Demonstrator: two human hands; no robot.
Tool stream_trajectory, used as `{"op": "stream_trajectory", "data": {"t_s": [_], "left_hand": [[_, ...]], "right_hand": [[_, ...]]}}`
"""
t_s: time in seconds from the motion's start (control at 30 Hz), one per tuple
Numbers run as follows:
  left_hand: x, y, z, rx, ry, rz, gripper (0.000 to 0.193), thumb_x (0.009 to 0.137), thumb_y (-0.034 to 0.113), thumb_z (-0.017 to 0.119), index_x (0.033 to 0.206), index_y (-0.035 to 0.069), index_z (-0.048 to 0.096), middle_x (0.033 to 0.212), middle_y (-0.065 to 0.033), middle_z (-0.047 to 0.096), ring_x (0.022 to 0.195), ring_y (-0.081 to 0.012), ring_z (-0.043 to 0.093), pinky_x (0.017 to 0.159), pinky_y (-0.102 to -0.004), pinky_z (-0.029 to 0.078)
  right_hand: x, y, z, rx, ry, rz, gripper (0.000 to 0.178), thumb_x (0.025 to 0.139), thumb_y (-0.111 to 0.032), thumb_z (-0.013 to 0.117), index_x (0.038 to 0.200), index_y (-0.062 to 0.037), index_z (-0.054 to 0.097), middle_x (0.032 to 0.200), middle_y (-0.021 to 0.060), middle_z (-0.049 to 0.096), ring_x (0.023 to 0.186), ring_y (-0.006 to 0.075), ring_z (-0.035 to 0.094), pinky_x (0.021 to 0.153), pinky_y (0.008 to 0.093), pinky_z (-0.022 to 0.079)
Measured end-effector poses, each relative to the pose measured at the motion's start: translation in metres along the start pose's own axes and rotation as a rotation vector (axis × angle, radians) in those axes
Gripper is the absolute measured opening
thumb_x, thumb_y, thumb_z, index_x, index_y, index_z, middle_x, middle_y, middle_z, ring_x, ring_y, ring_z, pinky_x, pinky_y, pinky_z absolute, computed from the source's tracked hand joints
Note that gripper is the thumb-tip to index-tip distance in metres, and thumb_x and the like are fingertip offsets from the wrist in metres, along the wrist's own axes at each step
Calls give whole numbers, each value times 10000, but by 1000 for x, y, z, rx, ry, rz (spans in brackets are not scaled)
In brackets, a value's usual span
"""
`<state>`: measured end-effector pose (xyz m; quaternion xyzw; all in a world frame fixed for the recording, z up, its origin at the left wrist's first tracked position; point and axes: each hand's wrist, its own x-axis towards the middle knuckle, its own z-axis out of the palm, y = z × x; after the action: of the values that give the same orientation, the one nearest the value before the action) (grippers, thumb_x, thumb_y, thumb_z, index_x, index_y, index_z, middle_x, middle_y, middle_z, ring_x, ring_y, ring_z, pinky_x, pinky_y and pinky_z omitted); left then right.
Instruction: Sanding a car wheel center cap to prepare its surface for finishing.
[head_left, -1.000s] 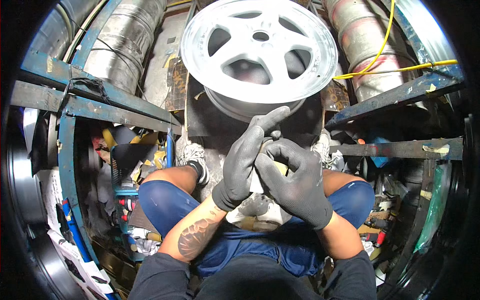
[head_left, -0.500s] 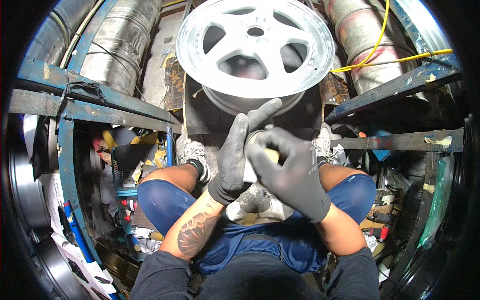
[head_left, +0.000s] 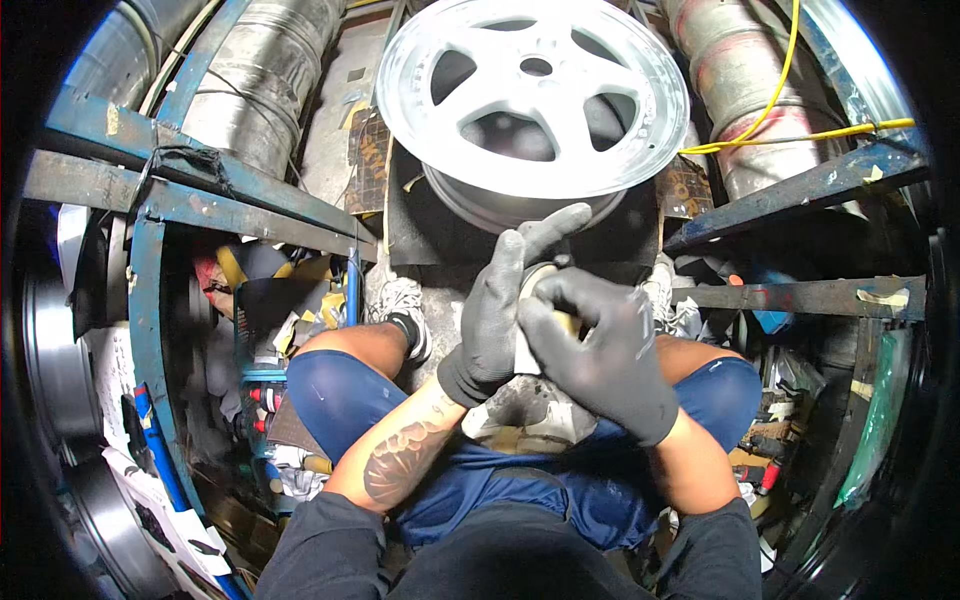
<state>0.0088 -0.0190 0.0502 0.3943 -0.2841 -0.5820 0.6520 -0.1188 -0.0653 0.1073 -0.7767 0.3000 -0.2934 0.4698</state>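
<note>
Both my hands wear dark grey gloves and meet in front of the wheel. My left hand (head_left: 495,315) has its thumb and fingers stretched out, its palm turned toward the right hand. My right hand (head_left: 605,345) is closed, fingers curled and pinched on a pale, tan-edged round thing (head_left: 540,278) between the palms. Most of that thing is hidden, so its kind is unclear. A white flap (head_left: 526,357) shows below it, against the left palm. Just beyond my fingertips lies a silvery five-spoke wheel rim (head_left: 470,150), face up and touched by neither hand.
The rim rests on a dark-covered stand (head_left: 425,225). Blue metal frames (head_left: 270,225) flank me, with large metal drums (head_left: 265,80) behind. A yellow cable (head_left: 760,140) crosses at right. Tools and scraps crowd both sides; more wheel rims (head_left: 60,350) stand at left.
The view has shifted a little, so everything sits slightly further right. My right fingers have moved slightly against the round thing; the left hand keeps its pose.
</note>
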Motion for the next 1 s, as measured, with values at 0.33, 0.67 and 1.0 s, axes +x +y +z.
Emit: {"op": "stream_trajectory", "data": {"t_s": [0.33,0.67,1.0], "left_hand": [[-2,2,-1,-295,-86,-92,660,1107,487,229,1467,-10,472,1161,-50,611,942,-68,541,838,-215,479],[-4,7,3,-188,-26,-25,676,1099,511,277,1490,-17,438,1183,-35,589,884,-62,500,790,-210,456],[-5,3,-4,-124,-24,25,665,1100,512,270,1502,2,416,1117,-40,543,972,-68,524,837,-206,452]], "right_hand": [[-3,0,-6,-159,-146,-101,91,884,-136,672,905,-48,665,796,175,654,735,370,671,642,432,509],[0,4,7,118,9,32,130,903,-82,665,886,46,665,761,71,657,695,99,592,639,277,479],[1,-2,3,171,-90,107,157,925,-100,662,829,24,656,686,4,608,625,44,535,570,239,438]]}}
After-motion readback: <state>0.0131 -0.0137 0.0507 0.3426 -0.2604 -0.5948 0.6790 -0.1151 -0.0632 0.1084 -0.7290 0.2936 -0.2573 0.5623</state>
